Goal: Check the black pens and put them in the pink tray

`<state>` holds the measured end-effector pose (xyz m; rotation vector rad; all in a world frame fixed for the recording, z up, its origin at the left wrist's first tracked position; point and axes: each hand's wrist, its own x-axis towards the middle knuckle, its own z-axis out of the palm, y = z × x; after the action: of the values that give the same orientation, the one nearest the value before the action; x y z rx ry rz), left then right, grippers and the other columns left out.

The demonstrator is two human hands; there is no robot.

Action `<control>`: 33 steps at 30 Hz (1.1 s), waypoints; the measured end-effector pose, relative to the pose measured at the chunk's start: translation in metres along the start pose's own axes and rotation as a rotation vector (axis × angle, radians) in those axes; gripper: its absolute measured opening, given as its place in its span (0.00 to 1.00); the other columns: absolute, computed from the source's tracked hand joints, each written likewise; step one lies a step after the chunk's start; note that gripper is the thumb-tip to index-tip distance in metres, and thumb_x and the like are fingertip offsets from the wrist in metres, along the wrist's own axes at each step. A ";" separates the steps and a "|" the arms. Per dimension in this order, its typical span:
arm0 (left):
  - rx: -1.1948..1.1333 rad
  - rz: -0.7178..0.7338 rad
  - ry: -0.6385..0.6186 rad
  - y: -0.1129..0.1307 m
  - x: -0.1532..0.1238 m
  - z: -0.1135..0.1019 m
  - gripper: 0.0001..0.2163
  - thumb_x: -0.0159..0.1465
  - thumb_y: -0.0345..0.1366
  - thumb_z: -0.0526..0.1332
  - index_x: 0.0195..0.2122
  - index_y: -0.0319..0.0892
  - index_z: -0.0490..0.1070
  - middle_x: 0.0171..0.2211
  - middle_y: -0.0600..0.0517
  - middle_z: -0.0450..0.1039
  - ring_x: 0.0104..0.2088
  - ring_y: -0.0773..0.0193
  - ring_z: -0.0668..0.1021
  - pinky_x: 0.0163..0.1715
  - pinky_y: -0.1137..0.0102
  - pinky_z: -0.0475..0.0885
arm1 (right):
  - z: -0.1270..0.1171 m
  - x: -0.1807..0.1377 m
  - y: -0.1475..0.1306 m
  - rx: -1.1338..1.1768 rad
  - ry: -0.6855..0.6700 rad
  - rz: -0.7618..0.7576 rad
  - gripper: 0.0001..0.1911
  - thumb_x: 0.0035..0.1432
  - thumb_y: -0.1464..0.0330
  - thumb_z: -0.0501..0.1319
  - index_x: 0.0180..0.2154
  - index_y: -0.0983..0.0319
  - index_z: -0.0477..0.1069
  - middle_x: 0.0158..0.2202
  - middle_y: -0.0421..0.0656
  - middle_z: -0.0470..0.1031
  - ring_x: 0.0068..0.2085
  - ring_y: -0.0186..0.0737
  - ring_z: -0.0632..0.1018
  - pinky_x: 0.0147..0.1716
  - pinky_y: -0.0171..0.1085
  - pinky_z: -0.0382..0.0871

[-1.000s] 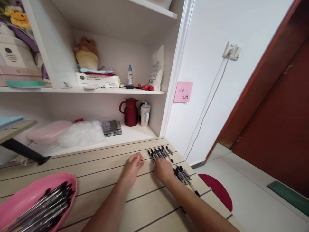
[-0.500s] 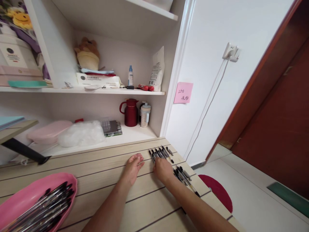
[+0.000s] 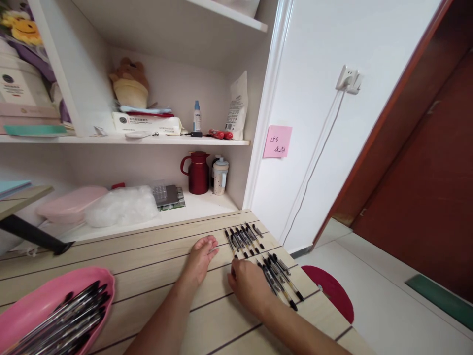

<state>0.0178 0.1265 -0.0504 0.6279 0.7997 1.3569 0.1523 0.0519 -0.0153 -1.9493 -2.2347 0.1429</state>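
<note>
Several black-capped pens point(image 3: 243, 239) lie side by side in a slanted row on the slatted wooden table point(image 3: 155, 296). Nearer the right edge is a second row of pens point(image 3: 283, 278). My right hand point(image 3: 247, 283) is closed and palm down, just left of this second row. Its knuckles are by the lower end of the first row's leftmost pen point(image 3: 230, 243); whatever its fingers hold is hidden beneath them. My left hand point(image 3: 201, 256) rests to the left with loosely curled fingers apart, no object visible in it. A pink bowl point(image 3: 107, 278) at lower left holds many pens point(image 3: 74, 315).
Behind the table, a white shelf holds a dark red jug point(image 3: 198, 172), a speckled cup point(image 3: 220, 176) and a bag of white stuffing point(image 3: 123, 207). A small raised stand point(image 3: 27, 199) is at left. Beyond the right edge sits a round red seat point(image 3: 328, 291).
My right hand has moved down and toward me from the first row, uncovering its leftmost pen and now beside the second row. My left hand stays nearly in place. The view has shifted slightly.
</note>
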 end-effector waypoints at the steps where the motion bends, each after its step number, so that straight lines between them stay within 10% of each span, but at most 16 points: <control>1: 0.002 0.003 -0.002 0.000 0.000 0.000 0.09 0.49 0.31 0.64 0.32 0.39 0.70 0.33 0.47 0.72 0.36 0.64 0.75 0.42 0.66 0.68 | 0.002 -0.011 -0.004 0.015 -0.021 -0.030 0.09 0.51 0.70 0.51 0.32 0.63 0.69 0.31 0.48 0.75 0.33 0.42 0.75 0.30 0.34 0.60; 10: 0.039 0.009 -0.015 0.000 -0.008 0.007 0.13 0.51 0.38 0.63 0.37 0.40 0.70 0.41 0.43 0.72 0.43 0.60 0.74 0.47 0.65 0.65 | 0.024 -0.076 -0.033 0.089 -0.334 -0.199 0.09 0.47 0.68 0.55 0.30 0.61 0.72 0.32 0.46 0.77 0.31 0.44 0.77 0.22 0.32 0.59; 26: 0.107 -0.153 -0.048 -0.008 0.003 0.041 0.35 0.55 0.55 0.49 0.58 0.40 0.47 0.60 0.38 0.45 0.58 0.58 0.57 0.53 0.66 0.58 | 0.028 -0.080 -0.036 0.067 -0.217 -0.246 0.11 0.49 0.66 0.55 0.35 0.60 0.71 0.34 0.44 0.76 0.32 0.42 0.76 0.21 0.31 0.57; 33: 0.192 -0.100 -0.107 0.018 -0.049 0.024 0.30 0.57 0.52 0.48 0.57 0.41 0.51 0.59 0.41 0.50 0.58 0.57 0.58 0.54 0.62 0.54 | 0.037 -0.080 -0.025 0.201 0.061 -0.303 0.08 0.51 0.71 0.53 0.29 0.62 0.70 0.28 0.44 0.75 0.29 0.38 0.74 0.24 0.31 0.58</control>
<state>0.0253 0.0818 -0.0153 0.7932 0.8691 1.1545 0.1313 -0.0292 -0.0524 -1.4776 -2.3407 0.2516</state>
